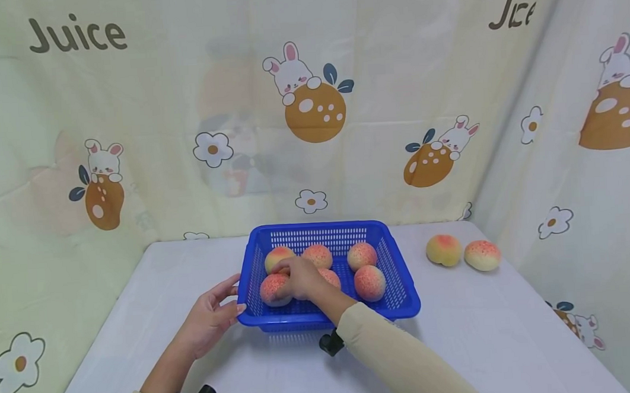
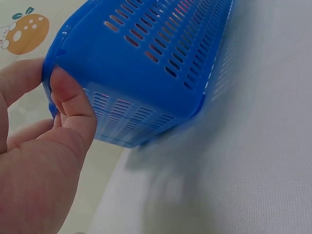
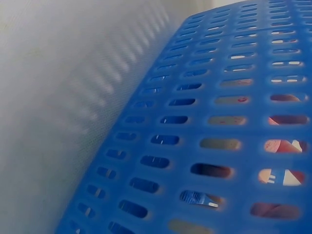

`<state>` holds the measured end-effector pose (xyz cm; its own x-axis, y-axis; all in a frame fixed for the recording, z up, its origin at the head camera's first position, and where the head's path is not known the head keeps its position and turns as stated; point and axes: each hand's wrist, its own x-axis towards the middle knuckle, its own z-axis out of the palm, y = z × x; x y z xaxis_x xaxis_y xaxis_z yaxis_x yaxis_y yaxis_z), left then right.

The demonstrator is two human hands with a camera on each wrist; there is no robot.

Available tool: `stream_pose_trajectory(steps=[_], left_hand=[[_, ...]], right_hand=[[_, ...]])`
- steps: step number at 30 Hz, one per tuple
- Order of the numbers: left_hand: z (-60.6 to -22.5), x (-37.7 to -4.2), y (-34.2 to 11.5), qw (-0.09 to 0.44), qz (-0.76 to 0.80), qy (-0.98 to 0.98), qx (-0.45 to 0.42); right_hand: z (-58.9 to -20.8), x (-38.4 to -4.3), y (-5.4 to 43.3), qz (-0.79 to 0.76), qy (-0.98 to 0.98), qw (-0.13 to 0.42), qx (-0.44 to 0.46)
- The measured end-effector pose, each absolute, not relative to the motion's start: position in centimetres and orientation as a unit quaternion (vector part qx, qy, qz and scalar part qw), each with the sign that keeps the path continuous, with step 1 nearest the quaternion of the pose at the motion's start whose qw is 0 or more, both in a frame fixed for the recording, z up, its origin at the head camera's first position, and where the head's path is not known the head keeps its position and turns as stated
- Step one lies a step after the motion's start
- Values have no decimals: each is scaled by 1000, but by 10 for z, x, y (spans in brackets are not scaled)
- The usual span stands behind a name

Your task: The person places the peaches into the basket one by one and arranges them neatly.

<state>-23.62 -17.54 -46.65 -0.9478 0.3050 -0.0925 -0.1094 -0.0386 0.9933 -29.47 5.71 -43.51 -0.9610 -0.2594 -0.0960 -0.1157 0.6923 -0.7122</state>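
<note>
A blue plastic basket (image 1: 329, 317) with slotted walls stands on the table, several peaches in it. My left hand (image 1: 211, 317) pinches its left rim, thumb on the near side, as the left wrist view also shows at the rim (image 2: 51, 63). My right hand (image 1: 300, 278) reaches over the front wall into the basket. Its curled fingers and thumb hold the front-left peach (image 1: 270, 291). Just behind lies a yellower peach (image 1: 276, 256), close to the fingertips. The right wrist view shows mostly the basket's slotted wall (image 3: 195, 117), which hides the hand.
Two peaches (image 1: 370, 282) (image 1: 362, 256) sit in the basket's right half, others in its middle. Outside, a yellow peach (image 1: 443, 250) and a pinkish one (image 1: 482, 255) lie on the white table (image 1: 460, 319) to the right. A patterned curtain (image 1: 392, 38) hangs behind.
</note>
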Motion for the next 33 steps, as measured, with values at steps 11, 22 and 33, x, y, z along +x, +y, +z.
stream_pose_trajectory(steps=[11, 22, 33], left_hand=[[-468, -236, -175, 143, 721, 673, 80], [-467, -236, -175, 140, 719, 676, 78], [-467, -236, -175, 140, 711, 686, 69]], right_hand=[[-435, -293, 60, -370, 917, 98, -108], [-428, -290, 69, -376, 913, 91, -128], [-419, -278, 92, -432, 882, 72, -175]])
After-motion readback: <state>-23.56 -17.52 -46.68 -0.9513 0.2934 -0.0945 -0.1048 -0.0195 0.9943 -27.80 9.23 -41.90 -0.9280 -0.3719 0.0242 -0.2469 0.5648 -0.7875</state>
